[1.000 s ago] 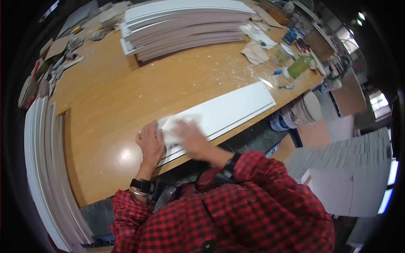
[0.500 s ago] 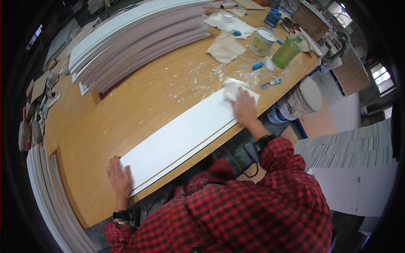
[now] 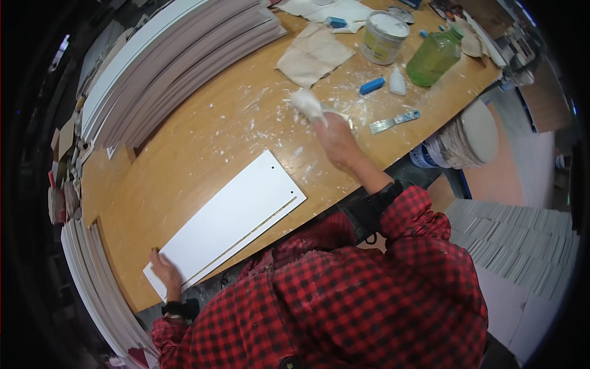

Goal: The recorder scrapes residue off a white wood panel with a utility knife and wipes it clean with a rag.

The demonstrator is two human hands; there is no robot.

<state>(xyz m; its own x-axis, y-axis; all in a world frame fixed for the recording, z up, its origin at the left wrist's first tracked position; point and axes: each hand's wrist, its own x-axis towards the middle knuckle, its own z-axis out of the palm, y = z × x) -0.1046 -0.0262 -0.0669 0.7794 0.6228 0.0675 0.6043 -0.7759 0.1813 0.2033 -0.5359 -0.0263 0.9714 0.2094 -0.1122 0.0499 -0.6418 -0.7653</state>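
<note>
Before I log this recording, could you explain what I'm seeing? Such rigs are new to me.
There is no machine, only a person's bare left hand and right hand. The view comes from a wide fisheye camera worn on the head, looking down, so straight edges bend. The left hand rests on the near end of a flat white grooved board on a light-brown tabletop. The right hand, beyond the board's other end, holds a white cloth. Also there: a stack of pale boards, a translucent green bottle, an open whitish tub and a blue-handled metal scraper.
</note>
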